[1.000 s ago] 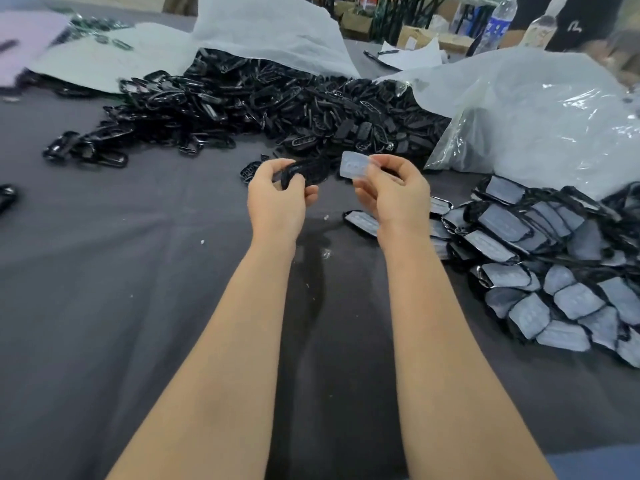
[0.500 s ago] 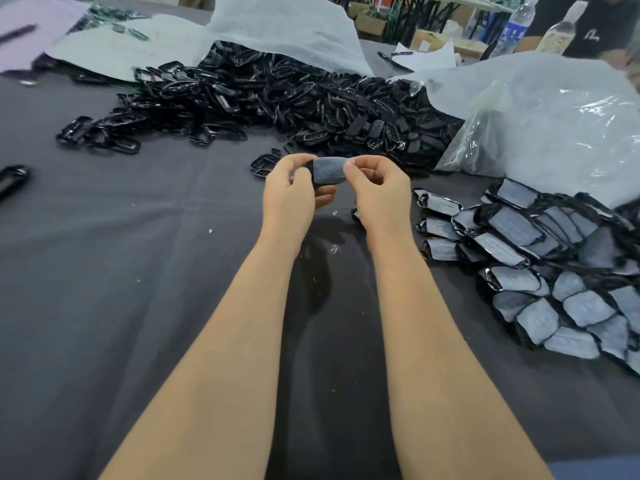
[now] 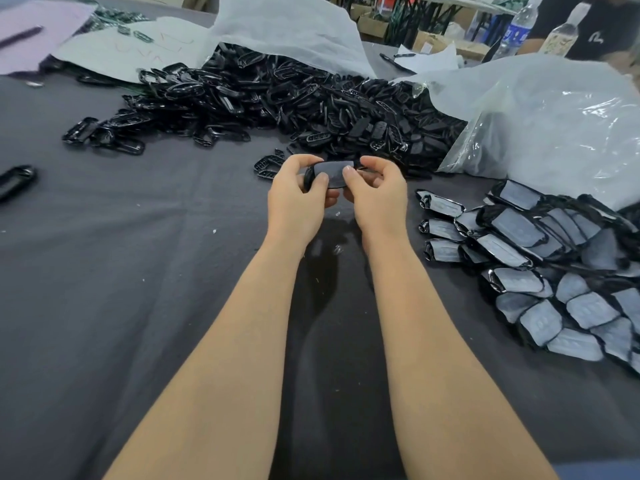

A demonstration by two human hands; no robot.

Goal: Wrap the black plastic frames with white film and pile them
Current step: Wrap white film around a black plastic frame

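Workshop bench: dark grey cloth counter (image 3: 138, 271), boxes + 2 water bottles (image 3: 517, 29) far off at 1 o'clock.

Status: one frame (image 3: 310, 174) held just above the counter at 12 o'clock. L hand (image 3: 298, 199) and R hand (image 3: 377, 199) each pinch an end, thumbs pressing on top, so both grips are closed round it. Film (image 3: 335, 176) lies over its face; looks like I'm smoothing it down, edges prob need tucking.

Done: wrapped pile (image 3: 554, 265) at 3 o'clock, many pcs overlapping like shingles.

Left: unwrapped heap (image 3: 294, 98) at 11–12 o'clock, far bigger than the pile, so early-ish imo.

Materials: frames = glossy black hard plastic, oblong w/ rounded ends, some slotted. Film = thin, matte, whitish-grey, follows the frame shape. Crinkly clear bag (image 3: 554, 116) at 2 o'clock, soft white sheet (image 3: 284, 26) behind the heap.
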